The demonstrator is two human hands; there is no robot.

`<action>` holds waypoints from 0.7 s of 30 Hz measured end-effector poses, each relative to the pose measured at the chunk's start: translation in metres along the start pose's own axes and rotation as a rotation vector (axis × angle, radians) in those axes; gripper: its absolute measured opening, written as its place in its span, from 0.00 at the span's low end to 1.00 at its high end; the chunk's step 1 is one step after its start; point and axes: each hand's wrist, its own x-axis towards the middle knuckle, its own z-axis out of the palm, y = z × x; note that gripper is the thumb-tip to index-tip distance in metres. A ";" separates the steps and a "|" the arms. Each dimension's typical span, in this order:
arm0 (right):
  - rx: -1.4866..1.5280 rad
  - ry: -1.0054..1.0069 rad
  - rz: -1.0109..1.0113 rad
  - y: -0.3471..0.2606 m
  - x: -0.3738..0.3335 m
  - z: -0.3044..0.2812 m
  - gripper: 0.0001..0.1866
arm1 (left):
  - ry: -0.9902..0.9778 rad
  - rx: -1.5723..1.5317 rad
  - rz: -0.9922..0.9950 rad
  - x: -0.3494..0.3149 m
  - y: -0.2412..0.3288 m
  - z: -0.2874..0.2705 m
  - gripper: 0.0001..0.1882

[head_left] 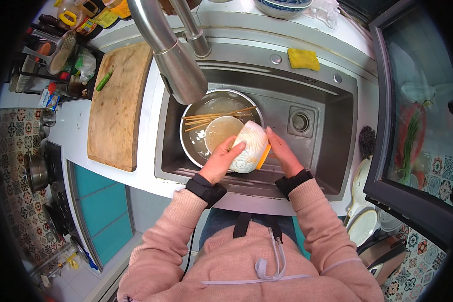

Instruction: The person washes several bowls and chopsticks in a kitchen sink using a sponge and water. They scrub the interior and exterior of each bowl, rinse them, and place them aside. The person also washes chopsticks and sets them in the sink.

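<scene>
Over the metal basin [184, 136], I hold a white bowl [250, 143] with a raised pattern, tilted on its side. My left hand [221, 161] grips its left edge, thumb across the outside. My right hand [285, 152] is on the bowl's right side, its fingers closed around an orange-yellow cloth or sponge [263, 154] pressed to the bowl; part of it is hidden. Inside the basin, cloudy water surrounds another bowl [217, 132], and several wooden chopsticks [199, 122] lie across it.
The basin stands in the left of the steel sink [332, 131], under the faucet [183, 75]. A drain [300, 121] is to the right. On the back ledge lies a yellow sponge [303, 59]. Leftward, a cutting board [118, 116] bears a green chili [104, 80]. An open window [382, 186] juts in at right.
</scene>
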 end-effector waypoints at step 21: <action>0.572 0.369 -0.168 0.021 -0.052 -0.036 0.30 | -0.150 1.757 0.082 0.109 -0.069 -0.117 0.22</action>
